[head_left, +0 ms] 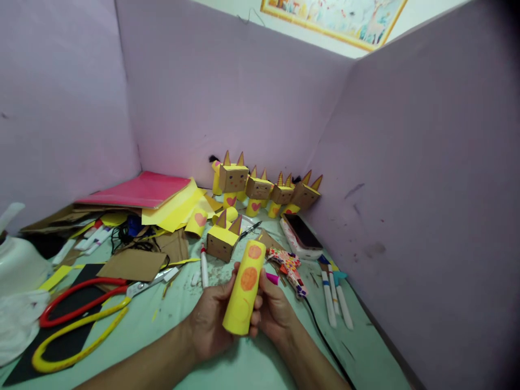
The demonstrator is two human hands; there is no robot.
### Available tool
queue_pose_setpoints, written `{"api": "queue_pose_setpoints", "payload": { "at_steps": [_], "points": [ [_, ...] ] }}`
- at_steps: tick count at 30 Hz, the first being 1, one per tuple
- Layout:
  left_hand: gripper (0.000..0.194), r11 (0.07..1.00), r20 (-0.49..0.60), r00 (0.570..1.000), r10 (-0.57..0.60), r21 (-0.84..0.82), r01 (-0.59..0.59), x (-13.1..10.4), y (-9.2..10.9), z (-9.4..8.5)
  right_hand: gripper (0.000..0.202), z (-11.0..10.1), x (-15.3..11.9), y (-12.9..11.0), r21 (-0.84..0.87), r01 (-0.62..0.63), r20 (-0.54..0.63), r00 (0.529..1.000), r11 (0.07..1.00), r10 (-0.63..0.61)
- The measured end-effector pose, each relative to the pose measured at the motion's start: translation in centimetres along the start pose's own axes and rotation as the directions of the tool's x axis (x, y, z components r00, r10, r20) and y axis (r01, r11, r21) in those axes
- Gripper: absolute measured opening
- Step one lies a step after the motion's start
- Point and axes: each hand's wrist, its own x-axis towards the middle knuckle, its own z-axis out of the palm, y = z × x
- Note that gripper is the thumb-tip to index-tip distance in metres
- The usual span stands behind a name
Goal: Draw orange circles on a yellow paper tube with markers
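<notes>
My left hand (pixel 211 319) grips a yellow paper tube (pixel 244 290) with orange circles drawn on it, holding it tilted above the table. My right hand (pixel 275 311) is beside the tube, fingers touching its right side, with a pink marker (pixel 272 278) sticking out between hand and tube. Just behind the tube lies a brown cardboard cube head (pixel 222 240) with pointed ears.
Several finished yellow-and-brown cardboard figures (pixel 260 189) stand in the far corner. Scissors (pixel 81 311) with red and yellow handles lie left, a glue gun (pixel 289 266), phone (pixel 303 234) and markers (pixel 335 295) right. Paper sheets (pixel 150 195) pile at back left. Purple walls (pixel 406 189) enclose the desk.
</notes>
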Motion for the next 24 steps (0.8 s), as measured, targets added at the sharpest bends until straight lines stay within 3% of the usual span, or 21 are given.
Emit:
{"api": "queue_pose_setpoints", "payload": {
  "at_steps": [2, 3, 5, 7, 9, 10, 12, 15, 19, 21, 24],
  "points": [
    [0.047, 1.000, -0.048, 0.999, 0.020, 0.003, -0.019, 0.0, 0.3, 0.2, 0.044, 0.4, -0.4, -0.5, -0.033, 0.151, -0.125, 0.980, 0.988, -0.154],
    [0.045, 0.999, -0.076, 0.996, 0.044, 0.012, -0.044, 0.0, 0.4, 0.2, 0.041, 0.5, -0.7, -0.8, -0.071, 0.266, -0.211, 0.938, 0.961, -0.276],
    [0.037, 0.994, -0.138, 0.985, 0.103, 0.040, -0.098, -0.1, 0.6, 0.2, 0.039, 0.4, -1.7, -1.3, -0.183, 0.484, -0.377, 0.769, 0.856, -0.516],
    [0.032, 0.993, -0.192, 0.975, 0.115, 0.057, -0.106, 0.0, 0.6, 0.2, 0.041, -0.1, -3.0, -1.4, -0.318, 0.594, -0.470, 0.578, 0.739, -0.667],
    [0.033, 0.995, -0.224, 0.971, 0.085, 0.062, -0.073, 0.1, 0.6, 0.2, 0.043, -0.7, -4.3, -0.8, -0.446, 0.644, -0.465, 0.427, 0.622, -0.776],
    [0.033, 0.996, -0.240, 0.968, 0.072, 0.066, -0.058, 0.2, 0.5, 0.2, 0.042, -0.9, -4.8, -0.3, -0.493, 0.649, -0.439, 0.389, 0.579, -0.810],
    [0.034, 0.995, -0.281, 0.958, 0.063, 0.088, -0.040, 0.4, 0.4, 0.2, 0.035, -1.1, -5.4, 0.7, -0.567, 0.646, -0.357, 0.365, 0.510, -0.860],
    [0.029, 0.987, -0.324, 0.941, 0.099, 0.149, -0.053, 0.6, 0.3, 0.4, 0.021, -0.7, -5.3, 2.0, -0.651, 0.629, -0.228, 0.371, 0.424, -0.900],
    [0.021, 0.972, -0.291, 0.942, 0.170, 0.207, -0.112, 0.7, 0.2, 0.5, 0.015, 0.0, -5.1, 2.6, -0.715, 0.607, -0.104, 0.398, 0.347, -0.911],
    [0.020, 0.968, -0.285, 0.940, 0.189, 0.214, -0.130, 0.7, 0.1, 0.6, 0.016, 0.1, -5.3, 2.7, -0.726, 0.588, -0.081, 0.441, 0.356, -0.894],
    [0.020, 0.969, -0.295, 0.937, 0.188, 0.212, -0.128, 0.6, 0.1, 0.5, 0.019, 0.1, -5.6, 2.6, -0.686, 0.561, -0.150, 0.514, 0.463, -0.845]
  ]
}}
